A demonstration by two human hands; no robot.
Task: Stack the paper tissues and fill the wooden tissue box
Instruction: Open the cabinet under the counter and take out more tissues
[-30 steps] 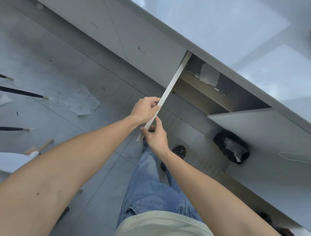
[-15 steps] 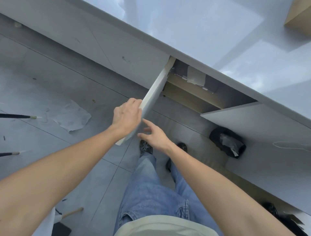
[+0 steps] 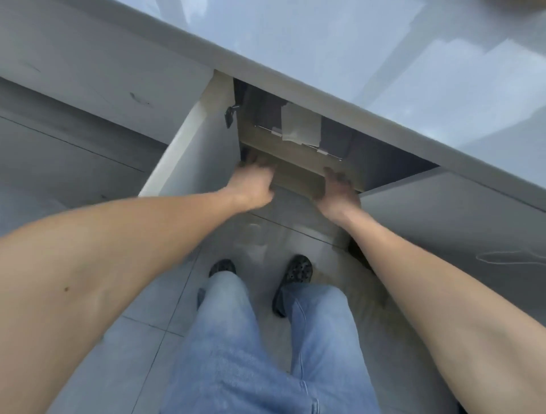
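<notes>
Both my arms reach into an open cabinet [image 3: 298, 177] under a glossy grey counter [image 3: 325, 53]. My left hand [image 3: 254, 180] is at the front edge of the cabinet's wooden shelf, fingers spread and blurred, with nothing seen in it. My right hand [image 3: 338, 189] lies against the same shelf edge further right, fingers pointing up and apart. Above the shelf, a pale folded paper sheet [image 3: 301, 127] hangs over dark items. A tan wooden thing [image 3: 529, 3] shows at the top right corner on the counter, blurred and mostly cut off.
The left cabinet door [image 3: 192, 153] stands swung out beside my left hand. The right door [image 3: 458, 221] stands open past my right arm, with a thin white cable [image 3: 508, 256] lying across it. My legs and dark shoes [image 3: 298, 270] stand on the grey tiled floor.
My left hand let go of the cabinet door, which now stands further open. Both hands moved forward to the shelf edge inside the cabinet, and I stepped closer.
</notes>
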